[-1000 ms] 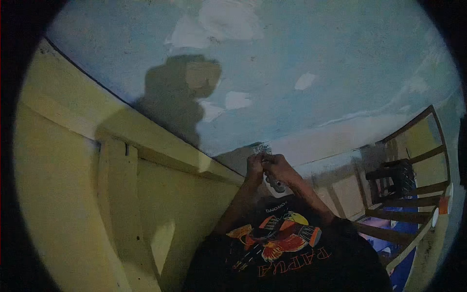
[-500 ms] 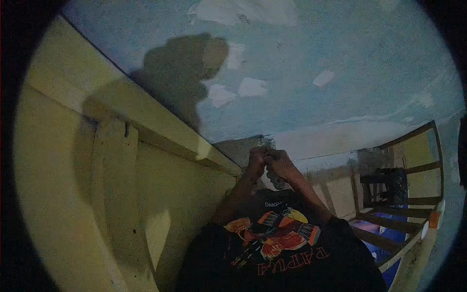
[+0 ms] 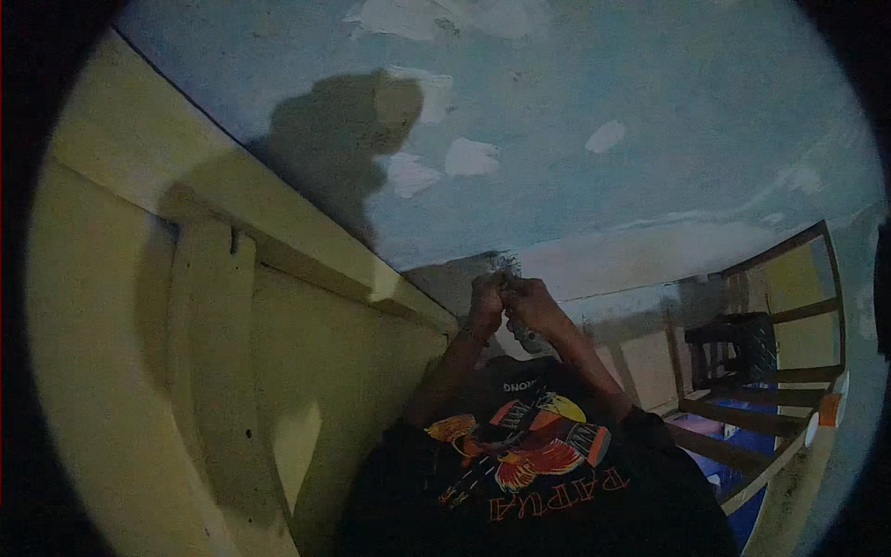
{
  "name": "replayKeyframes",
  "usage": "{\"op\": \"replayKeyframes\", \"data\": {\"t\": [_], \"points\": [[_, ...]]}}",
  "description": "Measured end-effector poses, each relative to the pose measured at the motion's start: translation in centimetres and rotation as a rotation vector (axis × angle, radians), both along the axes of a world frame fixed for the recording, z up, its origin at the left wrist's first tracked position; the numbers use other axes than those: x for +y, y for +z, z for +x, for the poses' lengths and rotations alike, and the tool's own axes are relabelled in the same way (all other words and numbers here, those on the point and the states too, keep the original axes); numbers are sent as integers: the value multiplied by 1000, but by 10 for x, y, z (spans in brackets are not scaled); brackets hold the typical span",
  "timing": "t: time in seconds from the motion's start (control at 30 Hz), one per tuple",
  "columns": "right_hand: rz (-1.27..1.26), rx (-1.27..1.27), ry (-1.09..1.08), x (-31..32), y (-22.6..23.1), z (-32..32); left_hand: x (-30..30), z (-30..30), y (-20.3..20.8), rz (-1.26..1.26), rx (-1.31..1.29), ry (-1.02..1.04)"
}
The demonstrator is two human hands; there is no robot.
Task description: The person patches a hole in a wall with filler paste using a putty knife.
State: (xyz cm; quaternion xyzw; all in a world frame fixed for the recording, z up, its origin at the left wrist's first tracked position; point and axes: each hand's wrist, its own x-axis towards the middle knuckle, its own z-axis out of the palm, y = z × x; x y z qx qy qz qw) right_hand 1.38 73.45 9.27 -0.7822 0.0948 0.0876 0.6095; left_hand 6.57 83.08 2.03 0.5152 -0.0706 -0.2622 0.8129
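Note:
Close together in the middle of the head view, my left hand (image 3: 486, 304) and my right hand (image 3: 535, 304) are raised in front of my chest, both with fingers closed. A small greyish, ragged-looking thing (image 3: 506, 265) shows at their fingertips, against the wall's lower edge. It is too dark and small to name. Just below my right hand is a grey, rounded thing (image 3: 525, 338), partly hidden by the hand and wrist; whether I hold it, I cannot tell.
A blue-grey surface (image 3: 557, 204) with white patches spreads above my hands. Yellow panelling with a beam (image 3: 316, 265) runs along the left, bearing a large shadow. At right stand a wooden ladder-like frame (image 3: 775, 429) and a dark, stool-like object (image 3: 733, 345).
The view has shifted slightly, so the wall patches sit a little further left. My hands stay together at nearly the same place, with fingers still closed.

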Motion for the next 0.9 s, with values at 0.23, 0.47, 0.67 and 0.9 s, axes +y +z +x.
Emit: {"op": "replayKeyframes", "data": {"t": [0.23,0.47,0.67,0.9], "points": [[175,94,-21,-10,-39,0,3,1,-8,51,11,-154],[31,142,20,-1,2,5,8,5,-30,359,-265,17],[-4,175,-20,-1,-24,17,6,14,-3,502,-492,-26],[117,38,-53,7,-18,12,8,12,-20,350,-447,40]]}}
